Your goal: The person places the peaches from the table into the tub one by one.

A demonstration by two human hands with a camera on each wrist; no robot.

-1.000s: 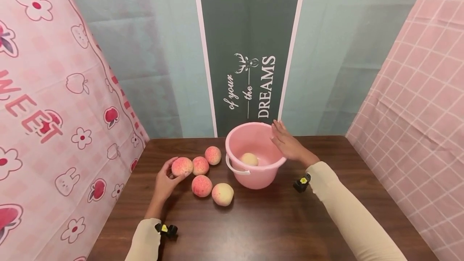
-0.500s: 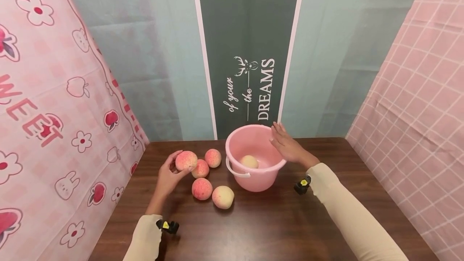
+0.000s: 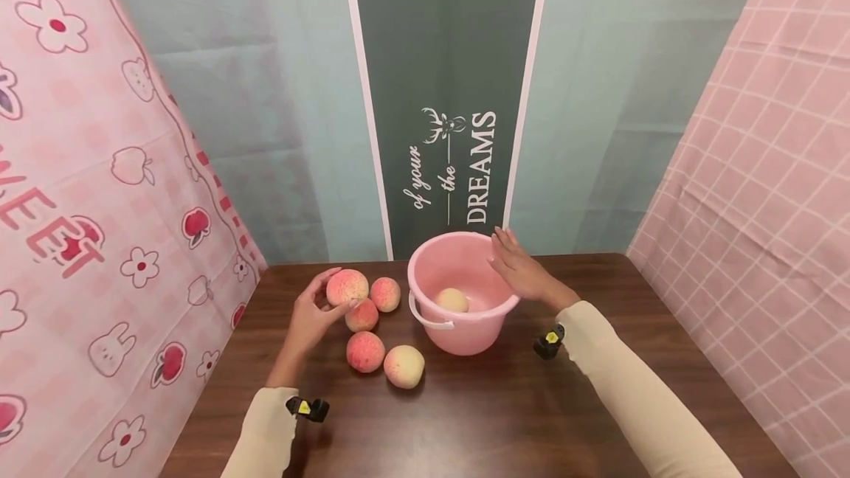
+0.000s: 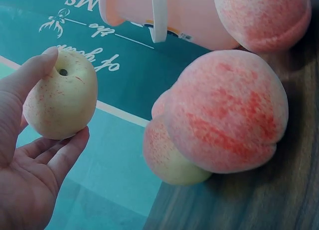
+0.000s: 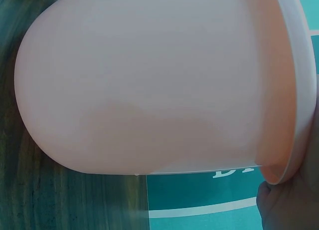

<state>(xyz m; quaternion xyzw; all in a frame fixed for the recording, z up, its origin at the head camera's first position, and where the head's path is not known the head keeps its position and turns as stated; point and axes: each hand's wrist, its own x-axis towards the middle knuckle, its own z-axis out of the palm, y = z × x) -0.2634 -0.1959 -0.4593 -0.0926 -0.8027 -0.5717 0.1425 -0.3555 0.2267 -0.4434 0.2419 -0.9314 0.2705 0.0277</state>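
Note:
My left hand [image 3: 312,319] holds a pink-and-cream peach [image 3: 347,288] between thumb and fingers. In the left wrist view this peach [image 4: 70,98] is up off the table, its stem pit showing. Close by on the table lie several more peaches, among them a red one [image 3: 365,352] and a paler one [image 3: 404,367]. To their right stands a pink bucket [image 3: 465,338] with a white handle [image 3: 432,321]; one pale peach [image 3: 453,300] lies inside. My right hand [image 3: 521,268] rests on the bucket's right rim, fingers straight. The right wrist view shows mostly the bucket's side [image 5: 149,80].
The dark wood table [image 3: 478,419] carries everything. Behind it hangs a green-and-teal curtain [image 3: 445,35] with white lettering. Pink patterned cloths stand at the left [image 3: 133,190] and the right [image 3: 744,168].
My left hand has raised the peach off the table and brought it slightly to the right. The right hand stays at the bucket's rim. The head view has shifted slightly.

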